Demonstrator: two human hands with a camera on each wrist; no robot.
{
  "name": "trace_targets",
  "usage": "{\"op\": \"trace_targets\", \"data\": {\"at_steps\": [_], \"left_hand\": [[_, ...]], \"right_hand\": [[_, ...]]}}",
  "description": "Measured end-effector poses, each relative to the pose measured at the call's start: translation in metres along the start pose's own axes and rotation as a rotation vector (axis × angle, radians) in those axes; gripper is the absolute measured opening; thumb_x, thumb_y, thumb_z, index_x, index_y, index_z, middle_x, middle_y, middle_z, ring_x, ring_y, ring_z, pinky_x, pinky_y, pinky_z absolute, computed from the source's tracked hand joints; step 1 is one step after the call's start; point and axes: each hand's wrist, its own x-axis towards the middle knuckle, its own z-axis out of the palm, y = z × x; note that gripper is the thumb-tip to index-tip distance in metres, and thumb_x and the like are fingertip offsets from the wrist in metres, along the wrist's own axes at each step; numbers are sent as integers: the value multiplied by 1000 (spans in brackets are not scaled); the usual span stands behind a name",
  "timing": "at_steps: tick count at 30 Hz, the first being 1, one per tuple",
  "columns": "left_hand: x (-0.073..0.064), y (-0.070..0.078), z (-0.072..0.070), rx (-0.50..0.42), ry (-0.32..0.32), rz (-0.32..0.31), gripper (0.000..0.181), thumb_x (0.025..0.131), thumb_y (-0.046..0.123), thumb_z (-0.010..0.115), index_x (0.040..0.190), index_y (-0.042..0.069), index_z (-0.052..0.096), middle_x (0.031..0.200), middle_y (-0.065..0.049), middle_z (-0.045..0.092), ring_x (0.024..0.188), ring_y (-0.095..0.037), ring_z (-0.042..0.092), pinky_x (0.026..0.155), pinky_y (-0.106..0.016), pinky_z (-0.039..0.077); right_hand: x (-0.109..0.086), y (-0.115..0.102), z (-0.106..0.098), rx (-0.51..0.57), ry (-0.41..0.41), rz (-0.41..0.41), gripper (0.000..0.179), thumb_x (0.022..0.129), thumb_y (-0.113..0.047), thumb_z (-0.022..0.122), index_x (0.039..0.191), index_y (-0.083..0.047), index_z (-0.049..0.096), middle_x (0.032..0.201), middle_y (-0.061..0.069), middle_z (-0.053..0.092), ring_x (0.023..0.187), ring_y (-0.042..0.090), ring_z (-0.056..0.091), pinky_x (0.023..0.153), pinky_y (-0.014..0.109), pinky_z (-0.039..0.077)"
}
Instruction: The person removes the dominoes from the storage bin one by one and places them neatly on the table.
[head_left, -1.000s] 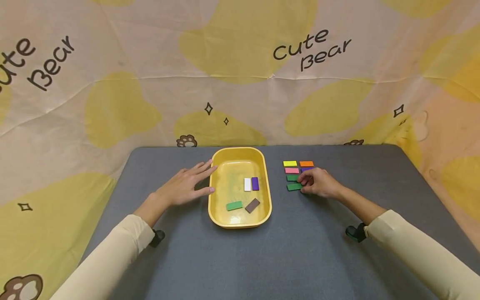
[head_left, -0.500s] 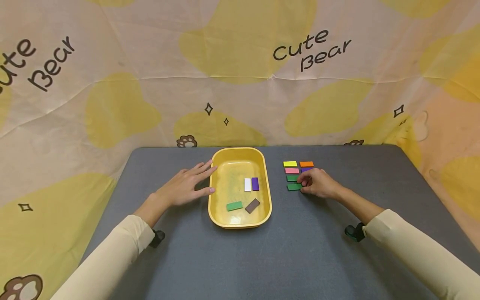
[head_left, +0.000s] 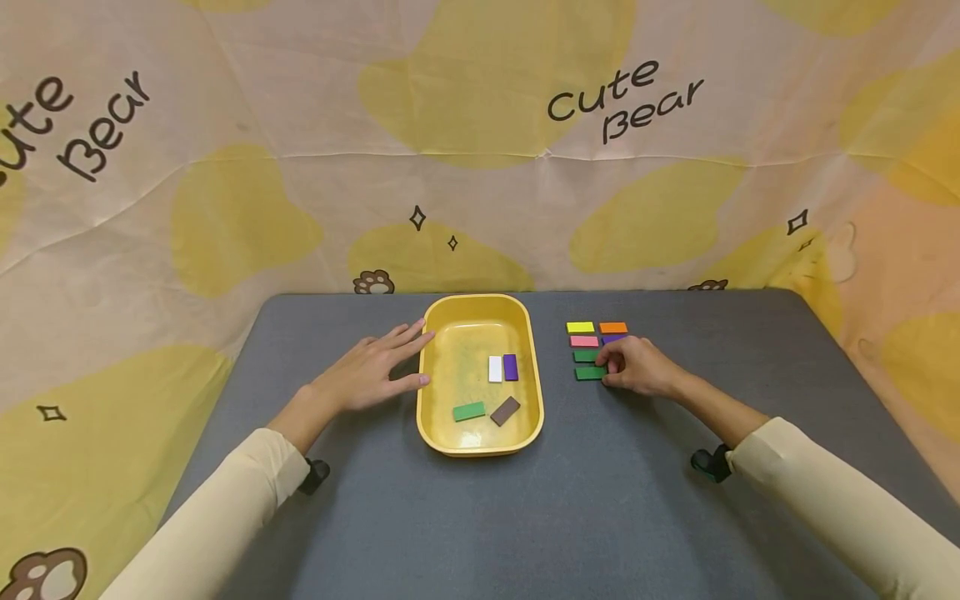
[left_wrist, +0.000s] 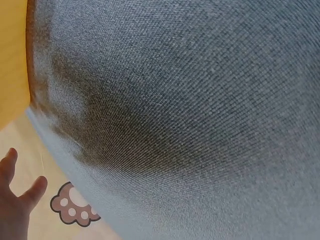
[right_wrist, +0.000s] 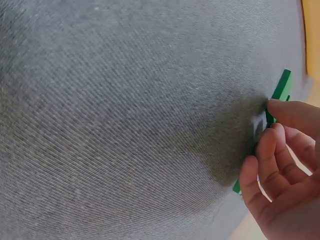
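Observation:
My left hand (head_left: 366,371) rests its fingertips at the left rim of a yellow tray (head_left: 422,417), fingers spread. In the tray lie a white block (head_left: 495,369), a purple block (head_left: 511,367), a green block (head_left: 468,412) and a brown block (head_left: 506,411), all flat, domino-shaped. To the right, my right hand (head_left: 639,367) pinches the end of the nearest green block (head_left: 588,374), flat on the table. In the right wrist view the thumb touches that green block (right_wrist: 283,84). Another green block (head_left: 585,356) lies just behind, partly covered by the fingers.
Beyond the right hand lie yellow (head_left: 580,327), orange (head_left: 612,328) and pink (head_left: 584,342) blocks, plus a purple block (head_left: 613,339) partly hidden by the hand. The grey table (head_left: 480,525) ends at a patterned cloth (head_left: 480,200) behind.
The nearest green block has turned slightly and now lies straighter, almost parallel to the one behind it. The right hand has barely shifted; the left hand and tray have not moved.

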Motion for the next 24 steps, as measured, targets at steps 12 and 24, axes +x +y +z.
{"op": "trace_targets", "data": {"at_steps": [12, 24], "left_hand": [[1, -2, 0, 7, -2, 6, 78, 96, 66, 46, 159, 25, 26, 165, 0, 18, 150, -31, 21, 111, -61, 26], [0, 0, -1, 13, -5, 4, 77, 96, 64, 47, 159, 25, 26, 165, -2, 19, 150, -32, 21, 110, -61, 27]], "right_hand": [[17, -41, -25, 139, 92, 10, 23, 93, -6, 66, 112, 7, 67, 89, 15, 71, 80, 30, 67, 71, 36, 54], [48, -114, -23, 597, -144, 96, 51, 104, -32, 53, 136, 7, 46, 120, 31, 62, 108, 40, 66, 93, 45, 53]]}}
